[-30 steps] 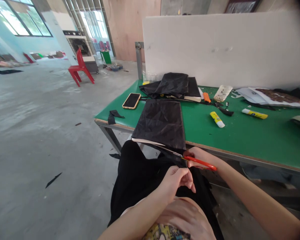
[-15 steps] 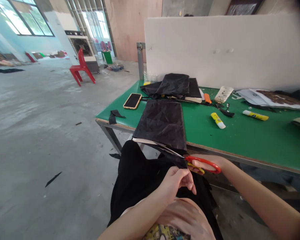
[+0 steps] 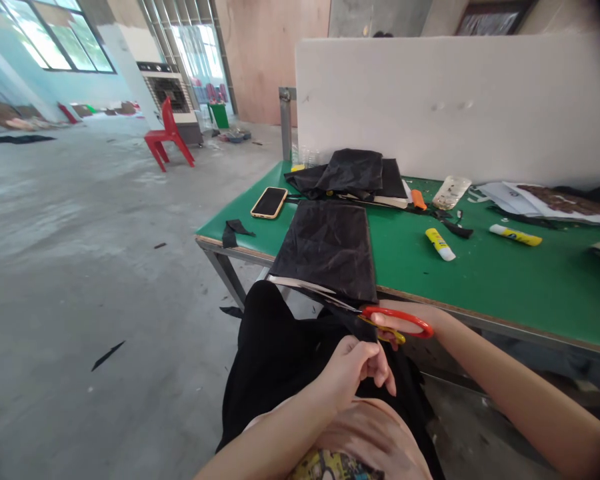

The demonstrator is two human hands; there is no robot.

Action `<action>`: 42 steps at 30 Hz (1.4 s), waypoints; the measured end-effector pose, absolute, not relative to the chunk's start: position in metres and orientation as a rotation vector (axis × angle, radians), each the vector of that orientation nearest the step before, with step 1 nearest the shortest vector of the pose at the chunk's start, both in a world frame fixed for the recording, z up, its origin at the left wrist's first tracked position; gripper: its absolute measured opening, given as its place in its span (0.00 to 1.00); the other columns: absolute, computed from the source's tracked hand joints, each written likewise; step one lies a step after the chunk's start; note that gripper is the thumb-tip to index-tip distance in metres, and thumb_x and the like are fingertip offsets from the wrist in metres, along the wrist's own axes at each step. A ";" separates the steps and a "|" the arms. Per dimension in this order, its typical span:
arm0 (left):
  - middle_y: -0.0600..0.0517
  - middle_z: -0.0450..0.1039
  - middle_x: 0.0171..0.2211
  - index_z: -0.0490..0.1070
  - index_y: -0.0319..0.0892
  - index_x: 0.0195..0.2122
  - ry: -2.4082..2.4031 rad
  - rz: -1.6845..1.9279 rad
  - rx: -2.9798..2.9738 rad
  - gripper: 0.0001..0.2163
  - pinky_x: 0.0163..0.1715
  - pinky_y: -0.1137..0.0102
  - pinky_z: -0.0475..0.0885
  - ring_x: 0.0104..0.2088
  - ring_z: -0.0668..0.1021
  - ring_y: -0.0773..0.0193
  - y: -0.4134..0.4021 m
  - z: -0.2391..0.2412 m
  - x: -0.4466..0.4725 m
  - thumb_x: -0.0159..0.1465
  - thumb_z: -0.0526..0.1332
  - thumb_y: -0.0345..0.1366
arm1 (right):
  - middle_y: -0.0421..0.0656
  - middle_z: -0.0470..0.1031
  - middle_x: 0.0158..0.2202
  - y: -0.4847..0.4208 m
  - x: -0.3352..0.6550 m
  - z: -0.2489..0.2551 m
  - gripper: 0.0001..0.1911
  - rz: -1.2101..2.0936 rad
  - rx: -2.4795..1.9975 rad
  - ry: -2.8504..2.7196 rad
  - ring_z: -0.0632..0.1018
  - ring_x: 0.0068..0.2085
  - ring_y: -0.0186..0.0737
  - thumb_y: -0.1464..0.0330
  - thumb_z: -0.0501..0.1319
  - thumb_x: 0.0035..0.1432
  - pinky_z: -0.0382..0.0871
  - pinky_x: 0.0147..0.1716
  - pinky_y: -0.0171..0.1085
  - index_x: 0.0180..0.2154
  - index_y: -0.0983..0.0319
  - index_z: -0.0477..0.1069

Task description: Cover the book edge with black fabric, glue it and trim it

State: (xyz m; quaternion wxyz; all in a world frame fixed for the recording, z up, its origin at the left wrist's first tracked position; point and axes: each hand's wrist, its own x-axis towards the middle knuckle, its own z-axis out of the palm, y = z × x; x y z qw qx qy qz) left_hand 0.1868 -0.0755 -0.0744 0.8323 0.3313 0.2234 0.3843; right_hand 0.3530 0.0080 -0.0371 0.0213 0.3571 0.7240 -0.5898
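Note:
A black fabric piece (image 3: 327, 250) lies over the table's front edge, with a pale layer showing along its near side. My right hand (image 3: 393, 323) is closed round the handles of scissors (image 3: 400, 319), one loop red and the other yellow. Their blades point left along the near edge of the black fabric. Just below, my left hand (image 3: 357, 365) pinches a hanging strip of the same black fabric close to the scissors. Part of that strip is lost against my black trousers.
On the green table (image 3: 410, 287) lie a phone (image 3: 269, 202), black scraps (image 3: 236, 231), two glue sticks (image 3: 440, 244) and a stack of black fabric (image 3: 353, 172). A white board (image 3: 430, 107) stands behind. Further off is a red chair (image 3: 167, 137).
The scissors and my right hand have moved slightly left along the fabric's near edge. My left hand stays nearly in place, and the whole view has shifted a little.

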 end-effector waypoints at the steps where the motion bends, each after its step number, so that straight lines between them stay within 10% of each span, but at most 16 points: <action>1: 0.55 0.59 0.11 0.65 0.38 0.14 0.470 0.816 0.705 0.13 0.25 0.70 0.62 0.17 0.72 0.65 -0.075 -0.074 0.187 0.53 0.54 0.37 | 0.37 0.59 0.21 0.008 0.352 -0.036 0.33 -1.818 1.110 2.254 0.67 0.21 0.31 0.38 0.46 0.53 0.68 0.21 0.34 0.24 0.63 0.59; 25: 0.56 0.59 0.12 0.64 0.39 0.16 0.484 0.773 0.724 0.11 0.24 0.71 0.64 0.17 0.72 0.65 -0.080 -0.072 0.190 0.52 0.54 0.38 | 0.35 0.56 0.13 0.004 0.354 -0.043 0.32 -1.726 1.338 2.396 0.59 0.15 0.28 0.39 0.54 0.47 0.50 0.13 0.30 0.19 0.62 0.58; 42: 0.56 0.59 0.11 0.64 0.39 0.15 0.474 0.785 0.724 0.12 0.23 0.70 0.64 0.16 0.71 0.66 -0.081 -0.075 0.192 0.51 0.54 0.39 | 0.37 0.57 0.25 -0.012 0.377 -0.050 0.35 -2.055 0.923 2.195 0.60 0.25 0.30 0.36 0.43 0.51 0.58 0.23 0.32 0.29 0.62 0.59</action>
